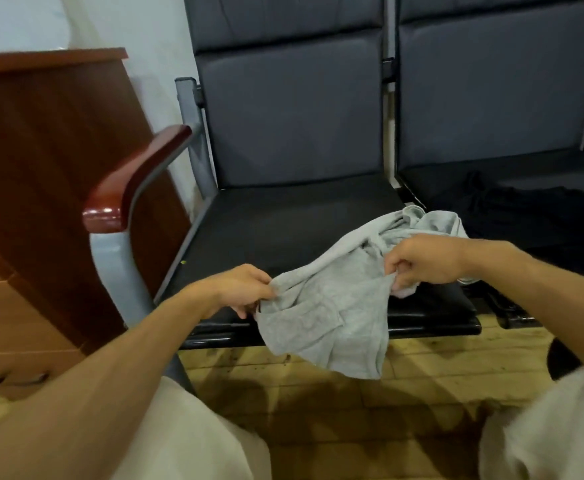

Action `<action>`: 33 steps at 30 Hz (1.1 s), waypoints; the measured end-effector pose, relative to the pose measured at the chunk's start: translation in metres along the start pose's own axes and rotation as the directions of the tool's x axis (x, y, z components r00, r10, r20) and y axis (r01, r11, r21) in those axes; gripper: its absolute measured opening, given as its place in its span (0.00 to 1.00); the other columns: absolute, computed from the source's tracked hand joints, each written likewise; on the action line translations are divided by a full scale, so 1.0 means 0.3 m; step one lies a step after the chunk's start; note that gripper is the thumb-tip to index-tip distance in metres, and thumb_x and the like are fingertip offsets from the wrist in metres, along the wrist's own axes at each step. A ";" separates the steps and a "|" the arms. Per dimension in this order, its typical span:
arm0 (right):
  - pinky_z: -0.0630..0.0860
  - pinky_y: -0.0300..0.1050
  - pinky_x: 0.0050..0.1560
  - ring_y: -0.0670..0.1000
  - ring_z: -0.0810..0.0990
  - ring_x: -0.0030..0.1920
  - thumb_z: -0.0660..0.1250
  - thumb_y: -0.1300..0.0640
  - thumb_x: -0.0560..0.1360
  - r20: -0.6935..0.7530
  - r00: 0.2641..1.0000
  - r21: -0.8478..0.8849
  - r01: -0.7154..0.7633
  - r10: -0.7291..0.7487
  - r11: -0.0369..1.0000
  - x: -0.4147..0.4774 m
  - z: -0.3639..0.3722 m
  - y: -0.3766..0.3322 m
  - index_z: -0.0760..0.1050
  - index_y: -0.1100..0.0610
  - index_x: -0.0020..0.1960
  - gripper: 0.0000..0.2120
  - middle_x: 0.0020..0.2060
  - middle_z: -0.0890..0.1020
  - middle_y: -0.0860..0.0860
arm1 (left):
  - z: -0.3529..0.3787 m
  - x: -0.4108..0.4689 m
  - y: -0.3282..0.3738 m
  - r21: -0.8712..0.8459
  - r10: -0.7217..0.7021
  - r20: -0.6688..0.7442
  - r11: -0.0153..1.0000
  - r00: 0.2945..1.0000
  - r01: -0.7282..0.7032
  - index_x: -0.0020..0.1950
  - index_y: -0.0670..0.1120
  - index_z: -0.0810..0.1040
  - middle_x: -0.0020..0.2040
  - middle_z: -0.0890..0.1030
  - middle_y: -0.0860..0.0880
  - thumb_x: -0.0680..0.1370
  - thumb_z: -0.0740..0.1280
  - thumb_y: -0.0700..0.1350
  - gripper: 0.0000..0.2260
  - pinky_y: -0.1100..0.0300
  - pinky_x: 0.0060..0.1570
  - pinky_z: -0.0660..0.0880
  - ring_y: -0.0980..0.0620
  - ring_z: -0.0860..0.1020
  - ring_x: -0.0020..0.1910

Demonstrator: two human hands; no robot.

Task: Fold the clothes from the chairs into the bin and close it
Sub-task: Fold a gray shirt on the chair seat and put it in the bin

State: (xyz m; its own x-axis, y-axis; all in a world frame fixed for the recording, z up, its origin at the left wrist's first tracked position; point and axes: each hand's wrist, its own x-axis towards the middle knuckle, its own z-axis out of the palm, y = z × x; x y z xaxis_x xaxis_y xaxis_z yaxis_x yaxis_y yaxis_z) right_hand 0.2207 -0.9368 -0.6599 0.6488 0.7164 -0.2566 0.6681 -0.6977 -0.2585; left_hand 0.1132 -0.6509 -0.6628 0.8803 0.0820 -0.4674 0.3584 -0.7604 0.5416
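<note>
**Fingers (395, 271) pinched on the grey garment, no bin in sight**

Head view. Fingers of my left hand (245, 289) are curled tight on the near left edge of the grey garment (328, 317), thumb on top. My right hand (425, 259) pinches a bunch of the same cloth further right, knuckles up. Between the two grips the cloth sags. Its lower part hangs over the front lip of the left chair seat (276, 230) towards the floor (318, 393), and its far end lies crumpled on the seat, near the gap to the right chair (491, 98).

It looks to me like a light, soft knit: limp, with no stiffness, nothing to break, and not slippery. It will droop wherever I am not holding it. I judge the best hold is at two corners or along a hem, hands spread wide so it hangs flat before the fold. My right grip is on a bunch rather than a clear corner, so it may need retaking.

On the right chair's seat lies a dark heap (525, 209), probably more clothes, though it is hard to read against the black upholstery.

As for containers, the bin is not in view, so I cannot tell where it stands, whether it is open, or what it holds. At the left, a wooden cabinet (41, 161) shows drawer fronts that appear closed.
</note>
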 end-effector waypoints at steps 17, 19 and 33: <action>0.73 0.36 0.48 0.42 0.76 0.44 0.66 0.48 0.77 0.192 0.975 -0.022 -0.111 0.113 0.994 -0.154 -0.029 0.066 0.79 0.43 0.48 0.03 0.40 0.78 0.40 | 0.137 0.181 0.186 0.257 0.062 -0.111 0.966 0.992 -0.032 0.59 0.44 0.76 0.51 0.81 0.45 0.82 0.59 0.55 0.17 0.58 0.37 0.73 0.51 0.77 0.35; 0.73 0.38 0.52 0.42 0.76 0.47 0.67 0.48 0.77 0.180 0.977 -0.015 -0.118 0.119 0.993 -0.155 -0.032 0.071 0.79 0.42 0.47 0.03 0.42 0.80 0.39 | 0.148 0.201 0.198 0.325 0.057 -0.109 0.946 0.992 -0.019 0.59 0.43 0.75 0.54 0.79 0.44 0.80 0.61 0.58 0.19 0.57 0.40 0.74 0.49 0.77 0.39; 0.72 0.38 0.51 0.44 0.76 0.48 0.63 0.59 0.79 -0.171 0.966 0.069 -0.187 0.196 0.980 -0.079 -0.039 0.105 0.75 0.49 0.40 0.11 0.44 0.81 0.43 | 0.077 0.196 0.186 -0.620 0.039 -0.358 0.737 0.933 -0.269 0.41 0.43 0.68 0.42 0.76 0.44 0.80 0.58 0.42 0.08 0.58 0.33 0.76 0.51 0.77 0.36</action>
State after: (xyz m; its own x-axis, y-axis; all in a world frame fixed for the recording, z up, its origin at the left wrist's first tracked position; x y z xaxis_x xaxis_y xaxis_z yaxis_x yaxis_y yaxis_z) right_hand 0.2307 -0.9756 -0.6512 0.8198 0.5555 -0.1388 0.5085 -0.8178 -0.2694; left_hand 0.1777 -0.7034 -0.6763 0.9464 0.2778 -0.1647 0.2205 -0.1833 0.9580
